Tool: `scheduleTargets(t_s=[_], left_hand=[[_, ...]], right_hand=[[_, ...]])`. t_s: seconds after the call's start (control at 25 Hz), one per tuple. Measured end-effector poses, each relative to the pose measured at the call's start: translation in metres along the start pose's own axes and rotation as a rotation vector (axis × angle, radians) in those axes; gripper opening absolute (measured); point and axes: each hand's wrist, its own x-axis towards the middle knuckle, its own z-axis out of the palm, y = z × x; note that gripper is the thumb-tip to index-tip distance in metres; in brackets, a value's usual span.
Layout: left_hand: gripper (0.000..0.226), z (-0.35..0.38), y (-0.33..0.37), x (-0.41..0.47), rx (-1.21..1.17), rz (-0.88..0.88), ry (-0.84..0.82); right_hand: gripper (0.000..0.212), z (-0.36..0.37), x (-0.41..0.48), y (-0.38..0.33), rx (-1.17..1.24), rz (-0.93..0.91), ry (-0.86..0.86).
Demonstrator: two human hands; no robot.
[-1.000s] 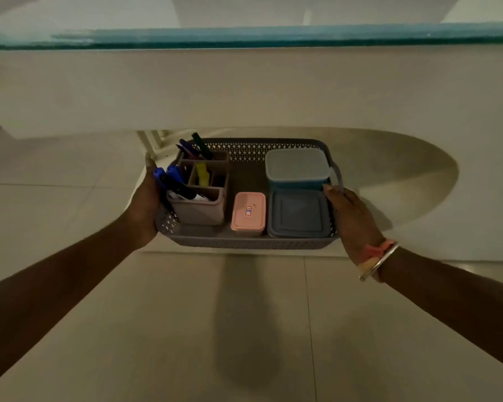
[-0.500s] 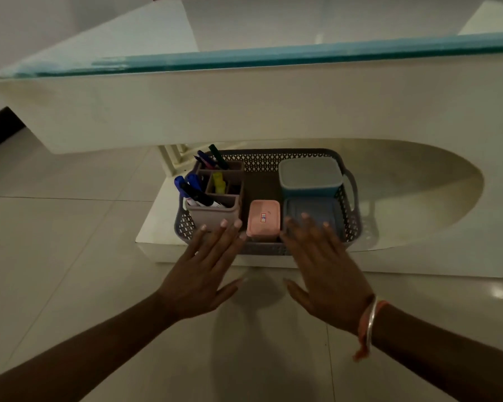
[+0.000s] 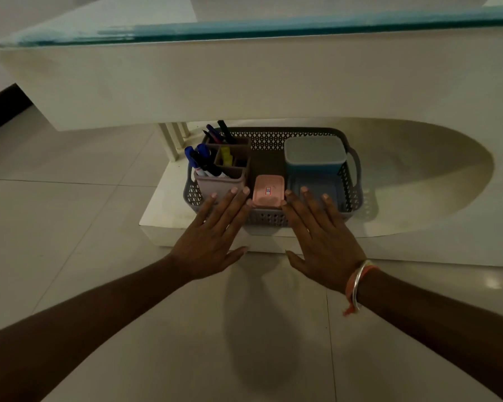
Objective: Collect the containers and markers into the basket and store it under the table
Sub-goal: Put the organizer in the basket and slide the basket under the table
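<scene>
The grey perforated basket (image 3: 356,181) rests on the white lower shelf (image 3: 163,207) under the table. Inside it stand a pinkish divided holder (image 3: 230,166) with several markers (image 3: 199,159), a small pink lidded box (image 3: 268,192), a tall blue container (image 3: 315,155) and a flat blue container (image 3: 336,188). My left hand (image 3: 215,239) lies flat with fingers spread against the basket's near wall on the left. My right hand (image 3: 321,236), with a bangle at the wrist, presses flat on the near wall at the right. Neither hand holds anything.
The thick white tabletop with a glass edge (image 3: 244,33) overhangs the basket closely. A white slatted leg (image 3: 173,140) stands behind the basket's left end. Pale floor tiles (image 3: 70,227) stretch to the left and under my arms.
A second ago both hands gripped the basket's ends in the air. Since then it has come down onto the shelf and my hands have shifted to its near wall, palms flat.
</scene>
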Motion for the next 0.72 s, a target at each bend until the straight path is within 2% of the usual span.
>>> scheduleTargets(t_s=[0.72], left_hand=[[0.090,0.000,-0.007,0.013,-0.042,-0.019,-0.074]], right_hand=[[0.099,-0.001,0.014,0.012,-0.034,-0.021,-0.064]])
